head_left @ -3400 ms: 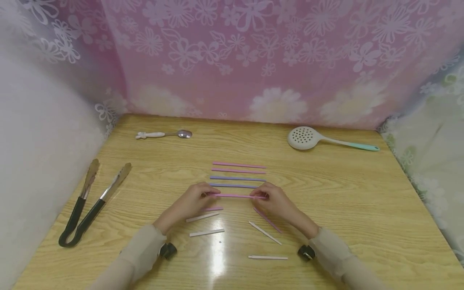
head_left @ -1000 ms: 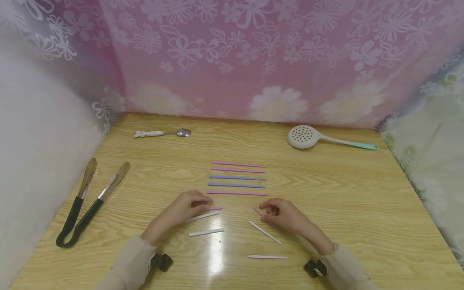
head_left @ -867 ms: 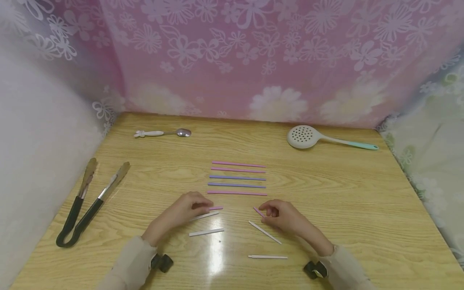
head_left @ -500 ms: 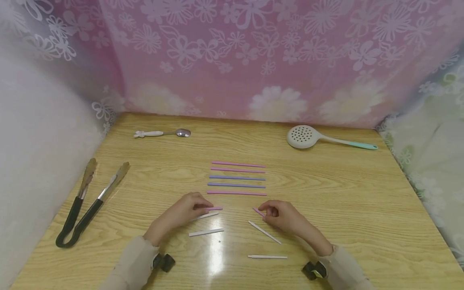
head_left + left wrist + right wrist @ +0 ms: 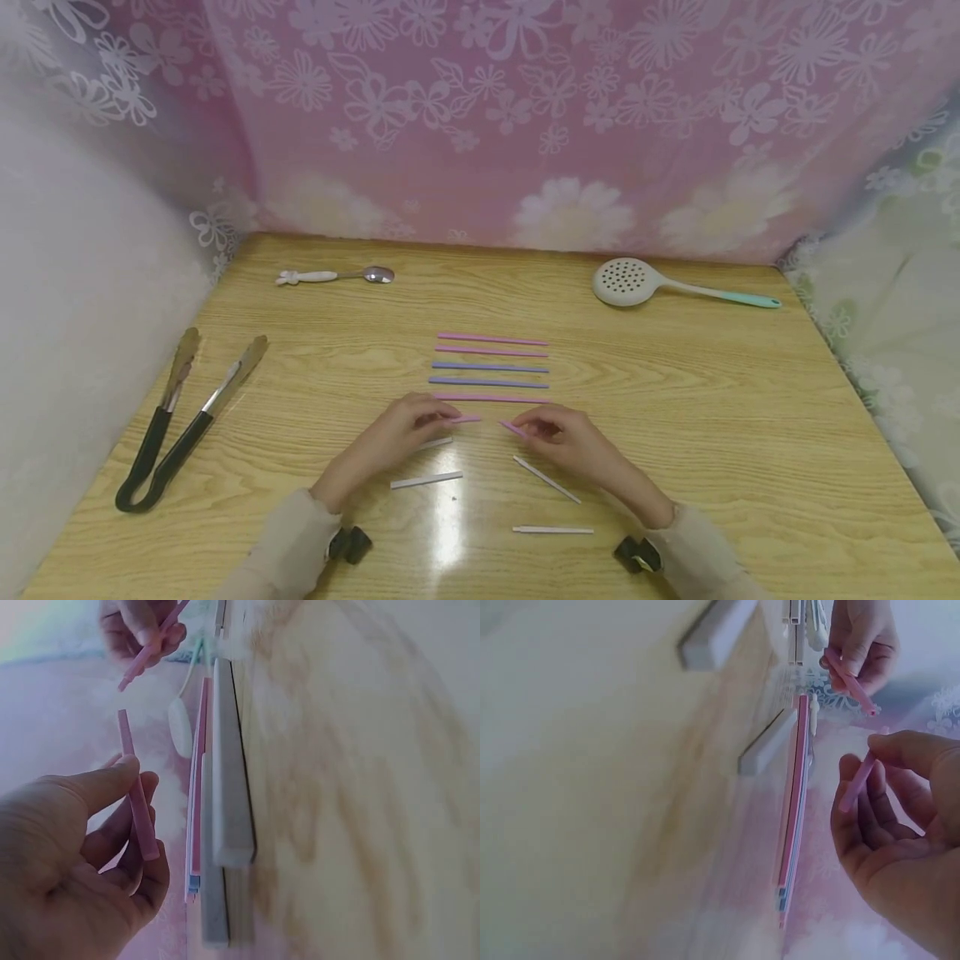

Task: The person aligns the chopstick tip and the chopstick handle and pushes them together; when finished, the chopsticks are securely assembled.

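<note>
My left hand (image 5: 408, 429) pinches a pink chopstick piece (image 5: 135, 787) between thumb and fingers. My right hand (image 5: 566, 437) pinches another pink chopstick piece (image 5: 861, 780), which has a narrower peg at its tip. The two ends point at each other with a small gap between, above the table. Just beyond the hands lies a full-length pink chopstick (image 5: 491, 398), partly behind the left fingers. Farther back are two blue chopsticks (image 5: 489, 383) and two pink chopsticks (image 5: 491, 339), all in parallel. White chopstick pieces (image 5: 427, 481) lie near the left hand, one partly covered; two more white pieces (image 5: 547, 480) lie near the right.
Black-handled tongs (image 5: 180, 433) lie spread at the left. A spoon (image 5: 336, 276) with a white handle is at the back left. The slotted skimmer (image 5: 626, 282) with a mint handle end lies at the back right. Floral cloth (image 5: 480, 125) hangs behind the wooden table (image 5: 712, 400).
Earlier both hands set down the joined pink chopstick in the row. They then gripped the two loose pink pieces, and have now lifted them and brought them closer together.
</note>
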Action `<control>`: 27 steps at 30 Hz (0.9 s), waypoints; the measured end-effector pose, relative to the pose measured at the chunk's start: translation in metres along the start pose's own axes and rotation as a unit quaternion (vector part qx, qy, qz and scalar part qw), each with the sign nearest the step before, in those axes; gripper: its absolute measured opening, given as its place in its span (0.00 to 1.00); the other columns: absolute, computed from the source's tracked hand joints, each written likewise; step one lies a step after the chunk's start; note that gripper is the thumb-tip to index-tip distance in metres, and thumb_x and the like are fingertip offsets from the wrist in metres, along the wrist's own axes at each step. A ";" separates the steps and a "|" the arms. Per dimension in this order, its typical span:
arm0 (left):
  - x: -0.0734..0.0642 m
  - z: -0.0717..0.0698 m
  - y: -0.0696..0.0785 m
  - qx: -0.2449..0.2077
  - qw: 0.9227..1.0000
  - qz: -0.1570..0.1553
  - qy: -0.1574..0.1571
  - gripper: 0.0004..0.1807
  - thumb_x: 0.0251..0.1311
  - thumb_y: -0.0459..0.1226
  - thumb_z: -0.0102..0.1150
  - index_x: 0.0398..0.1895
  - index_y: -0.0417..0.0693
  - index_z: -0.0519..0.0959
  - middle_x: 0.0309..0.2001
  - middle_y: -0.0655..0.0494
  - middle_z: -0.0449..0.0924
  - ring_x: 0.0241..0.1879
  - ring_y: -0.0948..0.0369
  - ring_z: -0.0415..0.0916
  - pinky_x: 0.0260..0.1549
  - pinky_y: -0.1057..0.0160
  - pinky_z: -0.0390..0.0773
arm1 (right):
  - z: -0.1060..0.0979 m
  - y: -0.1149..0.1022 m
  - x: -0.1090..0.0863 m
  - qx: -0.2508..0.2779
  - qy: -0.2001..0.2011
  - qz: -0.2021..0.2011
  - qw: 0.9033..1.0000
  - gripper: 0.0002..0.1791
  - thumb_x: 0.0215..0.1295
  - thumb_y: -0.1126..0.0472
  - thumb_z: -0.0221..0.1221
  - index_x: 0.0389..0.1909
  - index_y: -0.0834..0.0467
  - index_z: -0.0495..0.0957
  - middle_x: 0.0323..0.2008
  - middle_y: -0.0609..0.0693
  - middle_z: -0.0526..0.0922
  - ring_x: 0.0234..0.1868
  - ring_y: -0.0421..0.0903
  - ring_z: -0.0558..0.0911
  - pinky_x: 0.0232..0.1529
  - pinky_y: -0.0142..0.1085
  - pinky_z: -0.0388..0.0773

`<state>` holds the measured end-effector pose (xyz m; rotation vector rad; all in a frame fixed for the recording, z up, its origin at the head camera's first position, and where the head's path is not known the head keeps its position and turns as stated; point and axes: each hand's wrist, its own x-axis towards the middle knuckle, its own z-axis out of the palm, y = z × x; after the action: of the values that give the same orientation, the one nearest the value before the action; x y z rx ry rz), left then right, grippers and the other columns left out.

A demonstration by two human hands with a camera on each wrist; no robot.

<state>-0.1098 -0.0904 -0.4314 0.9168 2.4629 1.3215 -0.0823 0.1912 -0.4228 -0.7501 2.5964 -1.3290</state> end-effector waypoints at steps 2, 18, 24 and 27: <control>0.001 0.002 0.001 -0.002 1.000 -0.003 0.000 0.11 0.63 0.35 0.58 0.47 0.45 0.82 0.44 0.55 0.82 0.42 0.62 0.75 0.42 0.65 0.76 | 0.001 -0.003 0.002 0.002 0.002 -0.014 1.000 0.10 0.60 0.71 0.61 0.43 0.63 0.81 0.36 0.52 0.82 0.35 0.38 0.77 0.38 0.31 0.79; 0.001 0.004 0.005 -0.006 1.000 0.019 0.010 0.10 0.64 0.34 0.57 0.46 0.46 0.82 0.43 0.57 0.82 0.41 0.64 0.73 0.41 0.66 0.76 | 0.003 -0.006 0.009 -0.014 0.044 -0.056 0.997 0.09 0.58 0.73 0.62 0.39 0.63 0.85 0.31 0.54 0.80 0.28 0.33 0.70 0.24 0.27 0.72; 0.002 0.006 0.010 -0.009 1.000 0.028 0.009 0.10 0.64 0.33 0.57 0.47 0.44 0.82 0.42 0.55 0.81 0.39 0.64 0.75 0.41 0.66 0.78 | 0.005 -0.005 0.009 -0.015 0.063 -0.050 0.997 0.08 0.55 0.72 0.64 0.37 0.63 0.85 0.31 0.51 0.82 0.26 0.31 0.70 0.23 0.26 0.71; 0.002 0.007 0.012 -0.011 1.000 0.015 -0.001 0.11 0.66 0.34 0.55 0.48 0.44 0.81 0.42 0.56 0.79 0.38 0.66 0.72 0.40 0.68 0.77 | 0.006 -0.006 0.008 -0.012 0.068 -0.033 0.997 0.06 0.55 0.71 0.65 0.34 0.62 0.85 0.29 0.48 0.82 0.24 0.31 0.67 0.22 0.25 0.69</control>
<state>-0.1028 -0.0790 -0.4255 0.9544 2.4379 1.3529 -0.0852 0.1795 -0.4208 -0.7816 2.7195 -1.4154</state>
